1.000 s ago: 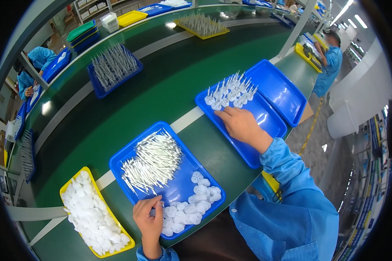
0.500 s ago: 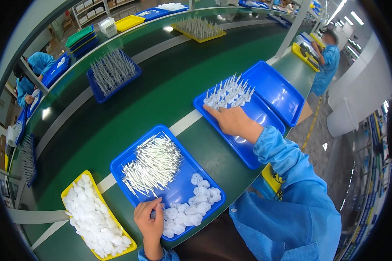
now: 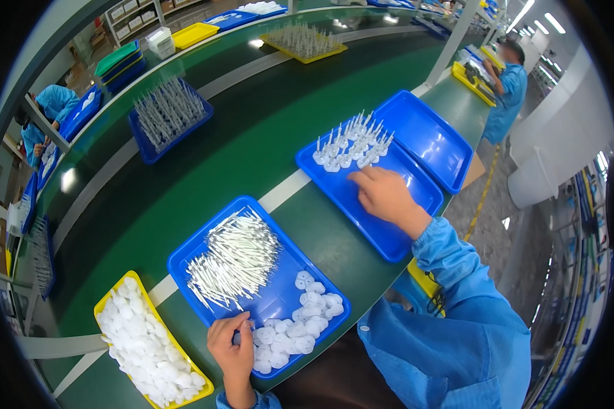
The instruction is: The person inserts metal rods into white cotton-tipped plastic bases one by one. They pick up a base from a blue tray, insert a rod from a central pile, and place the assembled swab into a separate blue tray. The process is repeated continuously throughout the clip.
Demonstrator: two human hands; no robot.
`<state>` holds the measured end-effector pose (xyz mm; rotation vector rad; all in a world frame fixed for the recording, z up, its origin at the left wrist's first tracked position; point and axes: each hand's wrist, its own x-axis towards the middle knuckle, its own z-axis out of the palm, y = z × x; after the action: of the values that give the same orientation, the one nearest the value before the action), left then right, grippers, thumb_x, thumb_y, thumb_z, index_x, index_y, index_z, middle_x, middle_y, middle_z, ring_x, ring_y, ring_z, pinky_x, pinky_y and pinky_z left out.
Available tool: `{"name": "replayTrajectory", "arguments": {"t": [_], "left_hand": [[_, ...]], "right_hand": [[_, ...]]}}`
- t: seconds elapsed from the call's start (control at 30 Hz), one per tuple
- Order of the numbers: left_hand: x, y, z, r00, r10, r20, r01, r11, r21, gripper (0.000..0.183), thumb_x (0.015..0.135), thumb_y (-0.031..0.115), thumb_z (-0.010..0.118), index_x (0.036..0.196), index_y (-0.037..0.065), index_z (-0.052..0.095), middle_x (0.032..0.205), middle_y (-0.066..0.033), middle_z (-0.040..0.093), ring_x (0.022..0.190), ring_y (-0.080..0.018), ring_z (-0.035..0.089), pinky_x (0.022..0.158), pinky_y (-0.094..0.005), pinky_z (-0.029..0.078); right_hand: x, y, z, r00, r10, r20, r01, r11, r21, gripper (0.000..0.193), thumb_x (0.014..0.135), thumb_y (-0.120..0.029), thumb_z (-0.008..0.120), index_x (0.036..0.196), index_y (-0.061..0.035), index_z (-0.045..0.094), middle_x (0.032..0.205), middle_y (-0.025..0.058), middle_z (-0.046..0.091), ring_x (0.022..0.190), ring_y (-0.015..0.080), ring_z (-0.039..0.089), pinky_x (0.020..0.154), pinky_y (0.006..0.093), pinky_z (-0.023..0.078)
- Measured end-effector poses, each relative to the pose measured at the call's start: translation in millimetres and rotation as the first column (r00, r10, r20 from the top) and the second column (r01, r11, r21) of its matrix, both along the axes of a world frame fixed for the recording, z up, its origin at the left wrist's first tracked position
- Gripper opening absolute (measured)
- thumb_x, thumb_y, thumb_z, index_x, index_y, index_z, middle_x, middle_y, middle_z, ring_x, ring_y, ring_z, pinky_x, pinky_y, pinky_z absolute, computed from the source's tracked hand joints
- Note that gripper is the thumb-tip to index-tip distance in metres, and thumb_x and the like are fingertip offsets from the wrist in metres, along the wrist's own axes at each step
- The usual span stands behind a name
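My right hand hovers over the right blue tray. Its fingers are loosely bent and apart, and nothing shows in them. Just beyond the fingertips, several white stick pieces stand upright on round translucent bases at the tray's far end. My left hand is at the near left edge of another blue tray, thumb and index finger drawn together. Whatever that pinch may hold is too small to make out. In this tray lie a heap of thin white sticks and translucent scalloped discs.
A yellow tray of white pieces is at the left. An overlapping blue tray adjoins the right one. Across the green table are trays of upright sticks. Co-workers sit or stand farther off.
My right hand has drawn back from the upright pieces toward me and right, its index finger now bent instead of stretched out. My left hand has kept its pose.
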<state>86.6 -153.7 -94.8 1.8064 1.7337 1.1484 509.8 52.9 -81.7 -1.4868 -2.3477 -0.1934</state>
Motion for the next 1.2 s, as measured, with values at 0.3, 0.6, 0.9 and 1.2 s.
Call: {"name": "replayTrajectory", "arguments": {"t": [0.3,0.6,0.9,1.2], "left_hand": [[0.6,0.8,-0.4,1.0,-0.009,0.007,0.009,1.0,-0.01,0.019,0.091,0.0,0.076,0.106,0.005,0.085,0.086,-0.0075,0.078,0.082,-0.0273,0.072,0.082,-0.0401,0.053],[4.3,-0.1,1.7,1.0,0.003,-0.006,-0.003,1.0,-0.024,0.016,0.091,-0.001,0.077,0.104,0.005,0.084,0.086,-0.0085,0.079,0.082,-0.0276,0.072,0.081,-0.0406,0.053],[1.4,-5.0,5.7,0.999,0.005,-0.046,-0.005,1.0,-0.014,0.014,0.098,0.006,0.076,0.108,0.003,0.085,0.086,-0.0111,0.08,0.083,-0.0275,0.074,0.081,-0.04,0.055],[-2.9,-12.6,22.2,0.891,-0.32,-0.323,0.295,0.947,-0.124,0.047,0.088,0.028,0.085,0.131,0.01,0.081,0.12,-0.0074,0.076,0.104,-0.03,0.069,0.087,-0.043,0.049]], "right_hand": [[47.7,25.5,-18.3,0.993,-0.071,-0.09,0.075,0.996,0.04,0.015,0.087,-0.007,0.071,0.101,-0.0123,0.074,0.11,0.0091,0.074,0.102,0.0336,0.07,0.09,0.0471,0.059],[75.1,36.9,-22.4,0.98,-0.114,-0.162,0.119,0.993,0.022,0.008,0.088,-0.005,0.069,0.092,-0.009,0.075,0.101,0.0126,0.075,0.102,0.0366,0.071,0.094,0.0484,0.059],[56.8,15.4,-7.8,0.975,-0.08,-0.209,0.073,0.997,-0.037,0.012,0.091,-0.003,0.071,0.099,-0.0048,0.079,0.097,0.014,0.079,0.096,0.0404,0.075,0.092,0.049,0.059],[-177.0,-80.4,33.7,0.811,0.546,-0.209,-0.535,0.838,0.11,0.015,0.08,-0.013,0.084,0.093,-0.0134,0.077,0.093,0.0015,0.074,0.086,0.0224,0.072,0.08,0.0384,0.054]]}}
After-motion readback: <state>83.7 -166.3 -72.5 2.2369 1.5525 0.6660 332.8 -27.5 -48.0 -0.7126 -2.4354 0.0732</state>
